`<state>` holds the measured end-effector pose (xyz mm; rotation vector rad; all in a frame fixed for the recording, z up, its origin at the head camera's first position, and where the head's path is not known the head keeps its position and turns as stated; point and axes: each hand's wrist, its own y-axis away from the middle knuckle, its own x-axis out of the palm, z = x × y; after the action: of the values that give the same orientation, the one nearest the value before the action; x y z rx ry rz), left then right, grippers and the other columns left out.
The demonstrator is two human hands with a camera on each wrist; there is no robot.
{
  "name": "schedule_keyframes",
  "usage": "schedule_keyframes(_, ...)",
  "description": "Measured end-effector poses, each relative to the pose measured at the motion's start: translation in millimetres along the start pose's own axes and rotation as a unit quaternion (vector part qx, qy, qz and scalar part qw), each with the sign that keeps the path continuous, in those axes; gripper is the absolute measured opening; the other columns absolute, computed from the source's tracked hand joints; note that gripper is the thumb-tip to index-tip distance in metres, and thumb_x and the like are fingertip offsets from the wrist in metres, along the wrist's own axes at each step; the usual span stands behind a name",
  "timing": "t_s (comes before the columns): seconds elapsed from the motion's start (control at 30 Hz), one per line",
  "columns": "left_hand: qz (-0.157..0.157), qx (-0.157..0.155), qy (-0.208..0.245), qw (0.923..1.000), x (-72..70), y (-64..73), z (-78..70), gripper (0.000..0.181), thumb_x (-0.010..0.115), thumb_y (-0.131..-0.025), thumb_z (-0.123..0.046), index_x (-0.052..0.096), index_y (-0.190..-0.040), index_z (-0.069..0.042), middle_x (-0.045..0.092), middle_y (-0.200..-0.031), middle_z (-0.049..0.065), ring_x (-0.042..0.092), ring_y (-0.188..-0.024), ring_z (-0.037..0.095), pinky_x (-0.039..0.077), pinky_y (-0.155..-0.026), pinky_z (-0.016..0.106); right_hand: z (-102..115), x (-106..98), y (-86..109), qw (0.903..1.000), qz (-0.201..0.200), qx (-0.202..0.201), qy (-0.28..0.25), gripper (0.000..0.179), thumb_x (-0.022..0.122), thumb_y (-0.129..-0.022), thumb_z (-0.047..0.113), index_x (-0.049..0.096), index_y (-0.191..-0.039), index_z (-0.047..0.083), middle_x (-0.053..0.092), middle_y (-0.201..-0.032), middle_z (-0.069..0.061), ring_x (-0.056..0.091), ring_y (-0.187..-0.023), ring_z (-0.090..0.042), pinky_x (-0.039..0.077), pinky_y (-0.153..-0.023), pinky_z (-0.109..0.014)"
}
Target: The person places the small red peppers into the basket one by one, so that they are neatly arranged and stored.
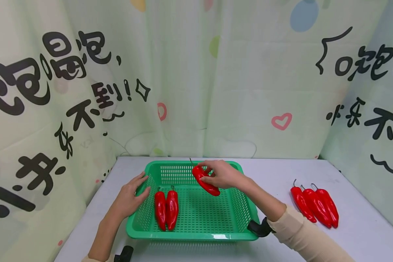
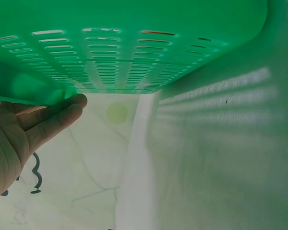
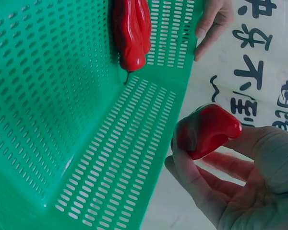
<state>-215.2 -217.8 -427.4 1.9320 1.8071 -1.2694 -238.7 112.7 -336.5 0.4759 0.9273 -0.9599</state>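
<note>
Over the back part of a green plastic basket (image 1: 196, 235), my right hand (image 1: 224, 174) pinches a red pepper (image 1: 204, 181) between thumb and fingers. Its stem points up and left in the head view; in the right wrist view, the held pepper (image 3: 206, 132) shows its blunt end. My left hand (image 1: 129, 198) rests at the basket's left rim, fingers fairly straight and the thumb reaching over the edge. In the left wrist view, fingers (image 2: 55, 120) touch the rim from outside. Two red peppers (image 1: 166, 210) lie side by side in the basket's left half.
Three more red peppers (image 1: 315, 205) lie together on the white table (image 1: 275, 178), right of the basket. A pale curtain (image 1: 235, 91) with black lettering surrounds the table's back and sides. Dark wrist straps (image 1: 260, 228) show near both sleeves.
</note>
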Motion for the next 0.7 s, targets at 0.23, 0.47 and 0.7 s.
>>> schedule_keyframes(0.23, 0.003, -0.005, -0.001, 1.0, 0.4, 0.5, -0.7, 0.048, 0.066, -0.097, -0.01, 0.056, -0.138, 0.012, 0.047, -0.151, 0.029, 0.045, -0.139, 0.049, 0.042, -0.108, 0.062, 0.3, 5.8, -5.2, 0.9997, 0.02, 0.014, 0.003, 0.044, 0.071, -0.096, 0.011, 0.061, -0.138, 0.004, 0.07, -0.112, -0.013, 0.069, -0.089, -0.021, 0.059, -0.066, -0.03)
schedule_keyframes(0.47, 0.002, -0.002, 0.0, 1.0, 1.8, 1.1, 1.1, 0.047, 0.066, -0.098, -0.011, 0.056, -0.138, 0.012, 0.047, -0.151, 0.029, 0.045, -0.139, 0.049, 0.042, -0.108, 0.062, 5.1, 13.7, -12.9, 0.999, 0.035, 0.024, 0.018, 0.041, 0.07, -0.096, 0.012, 0.063, -0.136, 0.006, 0.07, -0.109, -0.01, 0.066, -0.089, -0.02, 0.058, -0.068, -0.03)
schedule_keyframes(0.7, 0.0, 0.001, -0.004, 1.0, 1.0, 0.2, 1.3, 0.047, 0.066, -0.098, -0.012, 0.057, -0.138, 0.011, 0.048, -0.151, 0.028, 0.046, -0.139, 0.049, 0.043, -0.108, 0.062, 13.2, 19.2, -20.1, 0.9978, 0.054, 0.027, 0.027, 0.041, 0.072, -0.095, 0.011, 0.064, -0.134, 0.006, 0.07, -0.109, -0.01, 0.065, -0.094, -0.022, 0.059, -0.069, -0.031)
